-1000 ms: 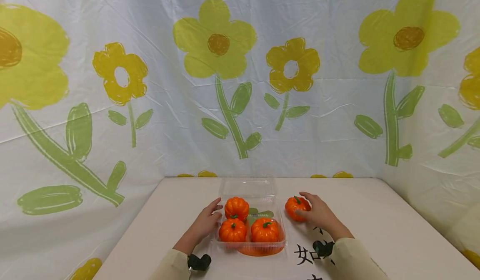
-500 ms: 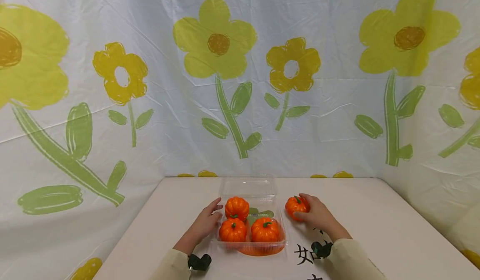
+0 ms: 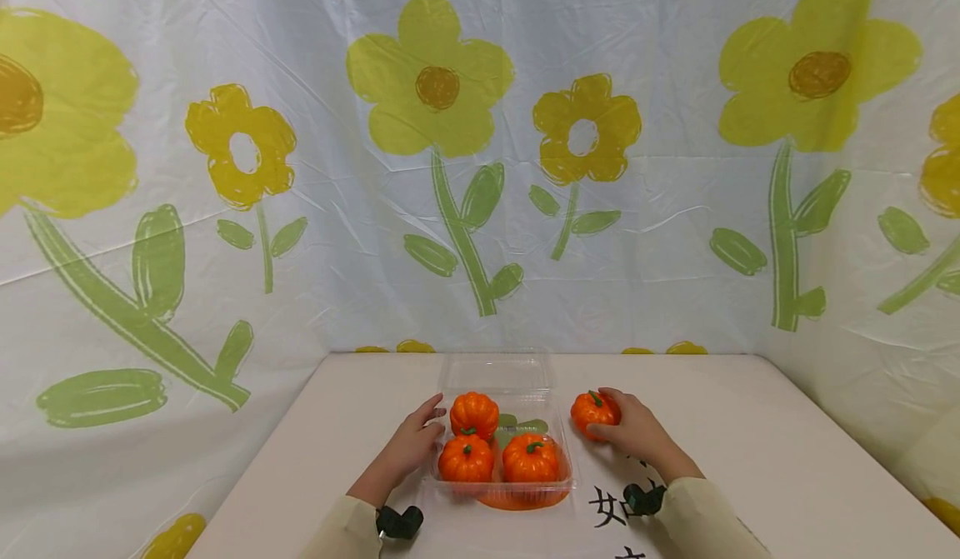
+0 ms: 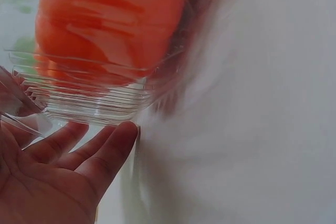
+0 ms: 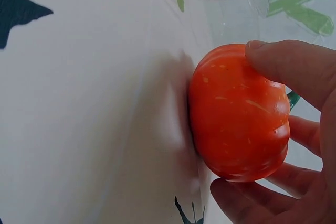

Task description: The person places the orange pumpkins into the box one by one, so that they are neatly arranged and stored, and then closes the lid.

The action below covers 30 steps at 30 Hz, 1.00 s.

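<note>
A clear plastic clamshell box (image 3: pixel 562 482) stands on the table with its lid (image 3: pixel 495 373) folded back. Inside sit a back-left toy pumpkin (image 3: pixel 474 414), a front-left pumpkin (image 3: pixel 466 460) and a front-right pumpkin (image 3: pixel 531 459). My left hand (image 3: pixel 411 445) rests against the box's left side, fingers fairly straight; the left wrist view shows fingertips (image 4: pixel 125 132) at its ridged wall. To the right of the box, my right hand (image 3: pixel 641 434) holds another orange pumpkin (image 5: pixel 239 114) between thumb and fingers. That pumpkin appears to stand on the table, its green stem partly hidden.
The pale table (image 3: pixel 300 476) carries printed black characters (image 3: pixel 606 507) and an orange print under the box. A white curtain (image 3: pixel 660 234) with yellow flowers surrounds the back and sides. Dark wrist mounts (image 3: pixel 400 524) sit at both cuffs.
My right hand has moved slightly left and its thumb and fingers have closed in around the pumpkin outside the box. The left hand and the box look unmoved.
</note>
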Available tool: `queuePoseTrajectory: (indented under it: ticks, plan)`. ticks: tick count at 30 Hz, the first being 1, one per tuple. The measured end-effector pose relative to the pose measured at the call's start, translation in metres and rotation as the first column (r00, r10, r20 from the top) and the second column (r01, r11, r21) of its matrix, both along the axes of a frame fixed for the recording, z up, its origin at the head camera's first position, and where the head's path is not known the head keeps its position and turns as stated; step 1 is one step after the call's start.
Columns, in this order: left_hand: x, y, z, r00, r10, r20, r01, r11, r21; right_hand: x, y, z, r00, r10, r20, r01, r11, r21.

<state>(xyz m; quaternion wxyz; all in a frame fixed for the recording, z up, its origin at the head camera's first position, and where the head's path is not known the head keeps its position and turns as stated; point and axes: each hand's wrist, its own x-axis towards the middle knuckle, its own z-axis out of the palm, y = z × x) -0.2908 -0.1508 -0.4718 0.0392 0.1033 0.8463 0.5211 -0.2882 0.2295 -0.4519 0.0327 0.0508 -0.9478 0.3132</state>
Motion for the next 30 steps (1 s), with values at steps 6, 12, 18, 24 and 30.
queuePoseTrajectory:
  ticks: [6,12,18,24,30]
  plan:
    - [0.0004,0.0,0.0007,1.0,-0.001,0.007,0.001,1.0,-0.004,0.0006,0.0003,0.0011,1.0,-0.005,0.005,0.005,1.0,0.002]
    - [-0.0005,0.0,-0.0003,1.0,0.001,0.012,-0.001,1.0,-0.004,0.0016,-0.0002,0.0015,1.0,-0.006,0.001,0.006,1.0,-0.002]
    - [-0.0014,-0.0003,-0.0015,1.0,0.004,0.007,-0.004,1.0,-0.006,0.0017,0.0003,0.001,1.0,0.0,-0.013,0.0,1.0,-0.004]
    - [-0.0019,-0.0004,-0.0016,1.0,-0.001,0.005,0.001,1.0,-0.004,0.0037,0.0011,0.0036,0.999,0.017,-0.049,-0.018,1.0,-0.017]
    - [-0.0019,-0.0004,-0.0015,1.0,0.002,0.008,-0.002,1.0,-0.004,0.004,-0.0015,0.0084,0.997,0.018,-0.07,-0.02,0.999,-0.036]
